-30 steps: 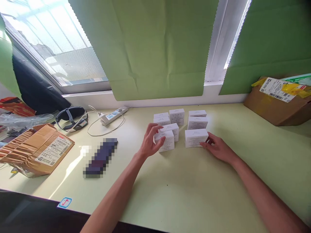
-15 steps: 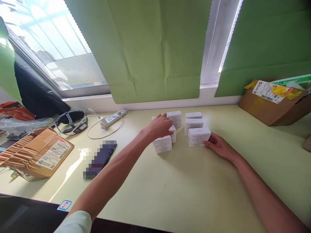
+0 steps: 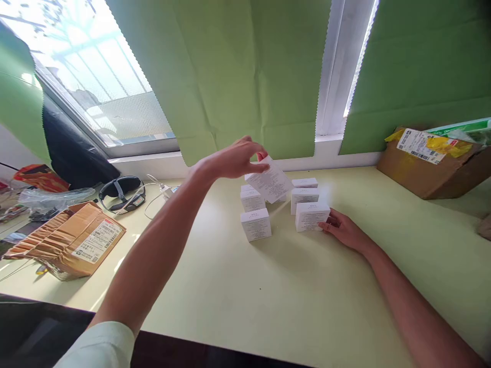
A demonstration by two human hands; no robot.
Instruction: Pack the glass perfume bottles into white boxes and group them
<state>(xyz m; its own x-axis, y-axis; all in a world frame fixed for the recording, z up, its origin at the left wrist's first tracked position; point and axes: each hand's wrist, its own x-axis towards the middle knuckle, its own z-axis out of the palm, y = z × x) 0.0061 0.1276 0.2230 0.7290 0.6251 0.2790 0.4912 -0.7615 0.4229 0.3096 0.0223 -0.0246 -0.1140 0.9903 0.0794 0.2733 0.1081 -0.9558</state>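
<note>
My left hand point(image 3: 247, 158) is closed on a small white box point(image 3: 270, 180) with fine print, lifted off the table and tilted. Below it stand other white boxes: a front-left box point(image 3: 256, 225) and one behind it point(image 3: 252, 199). The lifted box partly hides another box at the back. To the right, three more line up front to back: a rear box point(image 3: 305, 182), a middle box point(image 3: 304, 199) and a front box point(image 3: 311, 217). At the front one's right side is my right hand point(image 3: 339, 229), thumb on its face and fingers behind the side.
A brown carton point(image 3: 429, 163) stands at the right by the window wall. On the left lie a crumpled brown parcel point(image 3: 84, 243), a black head strap device point(image 3: 123, 194), a white cable and a power strip point(image 3: 168, 191). Green blinds point(image 3: 230, 76) hang behind the table.
My left hand has risen from among the left boxes, lifting a white box up and tilting it. The right hand stays at the front right box. My left forearm now covers the phone's place.
</note>
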